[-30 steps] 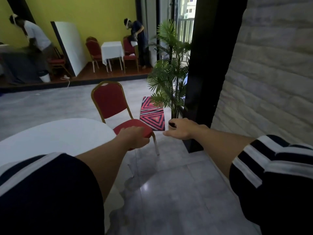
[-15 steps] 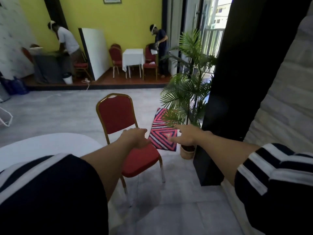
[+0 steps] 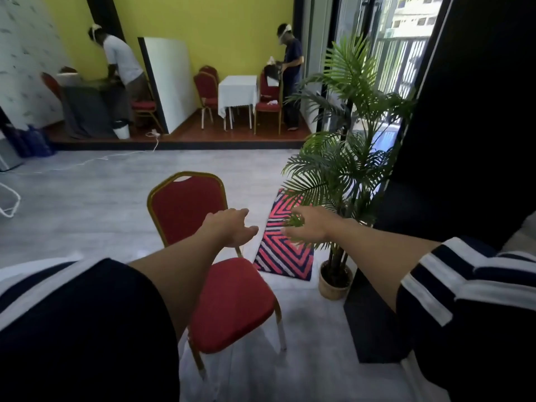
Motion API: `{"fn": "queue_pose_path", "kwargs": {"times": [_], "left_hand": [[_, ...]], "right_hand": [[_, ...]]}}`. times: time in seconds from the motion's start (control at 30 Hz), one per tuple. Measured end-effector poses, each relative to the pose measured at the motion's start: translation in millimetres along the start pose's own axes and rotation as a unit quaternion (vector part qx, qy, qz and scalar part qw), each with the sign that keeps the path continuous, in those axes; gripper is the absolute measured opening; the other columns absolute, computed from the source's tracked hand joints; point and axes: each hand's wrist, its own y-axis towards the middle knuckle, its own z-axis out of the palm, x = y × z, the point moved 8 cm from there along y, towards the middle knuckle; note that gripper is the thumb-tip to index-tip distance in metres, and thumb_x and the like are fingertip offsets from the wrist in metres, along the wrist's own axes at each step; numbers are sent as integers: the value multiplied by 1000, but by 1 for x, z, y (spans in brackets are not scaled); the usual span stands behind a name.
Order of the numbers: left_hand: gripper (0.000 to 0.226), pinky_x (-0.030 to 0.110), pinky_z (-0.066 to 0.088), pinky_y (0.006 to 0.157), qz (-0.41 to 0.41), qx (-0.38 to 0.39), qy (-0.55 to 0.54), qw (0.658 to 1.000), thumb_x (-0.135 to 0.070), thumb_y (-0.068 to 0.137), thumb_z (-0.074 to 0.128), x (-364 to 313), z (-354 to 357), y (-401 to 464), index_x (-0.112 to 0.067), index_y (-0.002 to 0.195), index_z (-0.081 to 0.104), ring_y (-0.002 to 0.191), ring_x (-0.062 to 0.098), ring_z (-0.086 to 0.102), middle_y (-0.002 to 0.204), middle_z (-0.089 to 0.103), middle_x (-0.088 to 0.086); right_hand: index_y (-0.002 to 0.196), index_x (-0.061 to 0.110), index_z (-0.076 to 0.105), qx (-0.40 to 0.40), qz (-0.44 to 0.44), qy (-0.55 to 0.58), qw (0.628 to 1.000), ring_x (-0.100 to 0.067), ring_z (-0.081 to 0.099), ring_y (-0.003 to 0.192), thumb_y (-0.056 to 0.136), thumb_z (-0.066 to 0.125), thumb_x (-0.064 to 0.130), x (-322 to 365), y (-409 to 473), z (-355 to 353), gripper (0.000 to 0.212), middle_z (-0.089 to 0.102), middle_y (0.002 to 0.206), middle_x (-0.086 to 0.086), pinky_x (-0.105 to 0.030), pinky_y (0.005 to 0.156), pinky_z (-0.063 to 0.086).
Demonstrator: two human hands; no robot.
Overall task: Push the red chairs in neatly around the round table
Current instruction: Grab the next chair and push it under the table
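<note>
Since a moment ago the white round tabletop has slipped out of sight at the lower left, and both hands have lifted off the seat and opened. One red chair [image 3: 203,256] now stands on the grey floor [image 3: 87,204] straight ahead, its gold-framed back toward the far yellow wall [image 3: 232,30] and its seat toward the person. The left hand [image 3: 232,227] hovers with fingers spread in front of the backrest's right edge; I cannot tell whether it touches. The right hand [image 3: 307,224] is also open and empty, held over the striped pink-and-navy mat [image 3: 281,250], its fingers brushing a frond of the potted palm [image 3: 342,175] that stands just beside the mat against a black pillar [image 3: 464,140].

I can read no writing or brand anywhere.

On the raised wooden platform [image 3: 232,133] at the back I count three more red chairs around a small white-clothed table [image 3: 237,91], one more by a dark-draped table [image 3: 87,111] at the left, and what may be another behind it. Two people work there, one at each table. A white panel [image 3: 168,82] leans against the yellow wall between them.
</note>
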Motion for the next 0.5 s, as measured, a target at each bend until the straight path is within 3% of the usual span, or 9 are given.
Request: {"fn": "queue_pose_path", "kwargs": {"times": [0.2,0.5], "left_hand": [[71,52,36,114,-7,-3,16,1000,-58,102,43,12,-36,112,-20,161,32,144,36,46,162,44,12],[73,53,34,117,-34,3,3,999,-58,102,44,28,-48,255,-19,162,29,147,36,42,164,41,13]], "right_hand": [[163,26,34,-25,10,1,1000,-34,41,148,85,59,80,-20,107,-51,98,38,167,-10,-44,115,40],[160,30,38,-5,-11,3,1000,-33,49,141,72,55,89,-53,260,-81,108,48,161,-8,-48,112,45]]}}
